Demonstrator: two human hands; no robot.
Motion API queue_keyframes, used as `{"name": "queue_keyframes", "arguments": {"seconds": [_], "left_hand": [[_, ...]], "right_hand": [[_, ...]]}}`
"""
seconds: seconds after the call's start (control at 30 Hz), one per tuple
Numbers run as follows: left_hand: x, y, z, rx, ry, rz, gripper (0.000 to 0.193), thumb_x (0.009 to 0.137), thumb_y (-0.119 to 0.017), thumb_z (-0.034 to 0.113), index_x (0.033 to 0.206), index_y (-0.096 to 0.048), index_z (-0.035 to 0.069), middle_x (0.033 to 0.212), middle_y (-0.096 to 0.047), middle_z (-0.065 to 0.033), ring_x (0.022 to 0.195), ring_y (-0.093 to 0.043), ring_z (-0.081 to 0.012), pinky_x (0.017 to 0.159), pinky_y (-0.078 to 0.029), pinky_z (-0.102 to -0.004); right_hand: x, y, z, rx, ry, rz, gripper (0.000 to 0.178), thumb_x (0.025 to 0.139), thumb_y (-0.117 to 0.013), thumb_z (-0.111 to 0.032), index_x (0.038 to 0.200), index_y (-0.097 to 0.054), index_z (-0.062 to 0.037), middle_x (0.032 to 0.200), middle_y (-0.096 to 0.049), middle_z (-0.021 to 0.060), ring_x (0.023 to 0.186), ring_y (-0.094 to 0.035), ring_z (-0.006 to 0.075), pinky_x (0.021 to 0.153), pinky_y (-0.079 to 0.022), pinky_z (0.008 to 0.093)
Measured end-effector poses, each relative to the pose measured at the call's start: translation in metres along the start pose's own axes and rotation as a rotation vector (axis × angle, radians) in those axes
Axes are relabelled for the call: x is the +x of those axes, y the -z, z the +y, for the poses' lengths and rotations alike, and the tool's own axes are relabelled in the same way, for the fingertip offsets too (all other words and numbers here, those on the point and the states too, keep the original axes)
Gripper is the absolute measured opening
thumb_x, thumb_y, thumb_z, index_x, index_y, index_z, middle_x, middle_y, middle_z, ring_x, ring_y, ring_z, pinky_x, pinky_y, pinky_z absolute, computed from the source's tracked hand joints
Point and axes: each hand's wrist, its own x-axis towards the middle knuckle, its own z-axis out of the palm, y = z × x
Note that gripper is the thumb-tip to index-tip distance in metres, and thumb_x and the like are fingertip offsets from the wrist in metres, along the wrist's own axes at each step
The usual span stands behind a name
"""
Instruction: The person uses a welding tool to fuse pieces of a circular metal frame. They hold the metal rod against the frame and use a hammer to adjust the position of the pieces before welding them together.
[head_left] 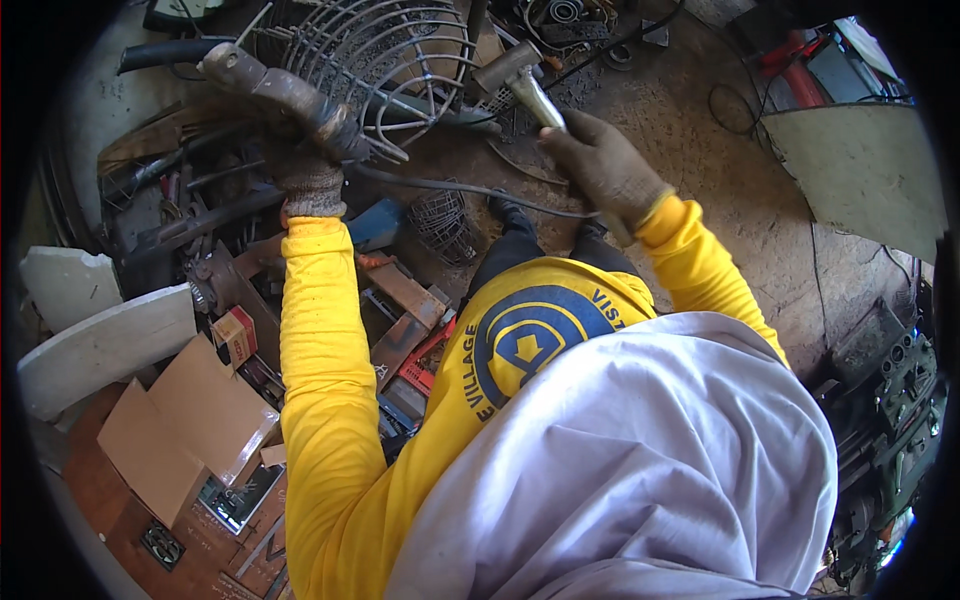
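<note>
Rusted metal piece (pixel 275 88), one, elongated, with a pierced rounded end; located at the far left, above the left hand. Left hand (pixel 306 172), gloved, lying against the near side of that piece; its fingers are mostly hidden in shadow, and whether they are open or closed cannot be told. Hammer (pixel 537 100), one, with cylindrical metal head and pale metal handle; located far and right of the middle, head pointing far left. Right hand (pixel 606 165), gloved, its fingers closed around the hammer's handle, a short length of which emerges on the near side. Wire guard (pixel 415 65), one, with curved grey bars, between the piece and the hammer. Wire basket (pixel 443 226), one, small and dark, near the person's feet. Brown cardboard (pixel 190 415), folded, at near left, beside a small red-and-tan carton (pixel 236 338). Curved grey panel (pixel 860 165), one, at far right. Dark machinery (pixel 895 400), at near right. Yellow sleeves, two, covering both forearms.
</note>
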Motion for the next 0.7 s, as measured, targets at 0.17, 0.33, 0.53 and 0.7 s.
{"name": "queue_keyframes", "arguments": {"seconds": [0.17,0.33,0.53,0.7], "left_hand": [[-0.01,0.005,0.007,0.201,-0.015,0.114,0.049,0.111,-0.039,0.04,0.147,-0.05,0.009,0.147,-0.056,-0.0103,0.135,-0.052,-0.0281,0.121,-0.032,-0.0478],[-0.005,0.006,0.013,0.116,0.062,0.034,0.051,0.111,-0.038,0.042,0.147,-0.051,0.01,0.148,-0.056,-0.01,0.135,-0.053,-0.0287,0.122,-0.031,-0.05],[-0.007,-0.002,-0.008,-0.298,0.005,0.129,0.05,0.111,-0.038,0.042,0.148,-0.05,0.01,0.148,-0.056,-0.0098,0.131,-0.055,-0.0288,0.12,-0.032,-0.0518],[-0.023,0.013,0.034,0.217,0.0,0.006,0.049,0.11,-0.042,0.039,0.148,-0.048,0.008,0.147,-0.054,-0.0127,0.134,-0.052,-0.0279,0.12,-0.033,-0.0473]], "right_hand": [[0.0,0.027,-0.013,0.206,-0.008,0.101,0.044,0.103,-0.061,-0.04,0.125,-0.06,-0.0014,0.077,-0.059,0.0016,0.062,-0.059,0.0097,0.051,-0.049,0.027],[0.0,0.002,-0.017,0.186,-0.025,0.25,0.043,0.104,-0.059,-0.041,0.122,-0.059,-0.0015,0.077,-0.06,0.0021,0.061,-0.059,0.0108,0.051,-0.05,0.0288],[-0.009,0.024,0.014,0.146,-0.123,0.045,0.042,0.105,-0.058,-0.042,0.12,-0.059,-0.0036,0.081,-0.059,0.0025,0.06,-0.058,0.0109,0.051,-0.05,0.0271],[-0.022,0.022,0.046,0.113,-0.147,0.059,0.039,0.104,-0.058,-0.041,0.117,-0.06,-0.0044,0.082,-0.06,0.0035,0.062,-0.06,0.0121,0.055,-0.051,0.0275]]}}
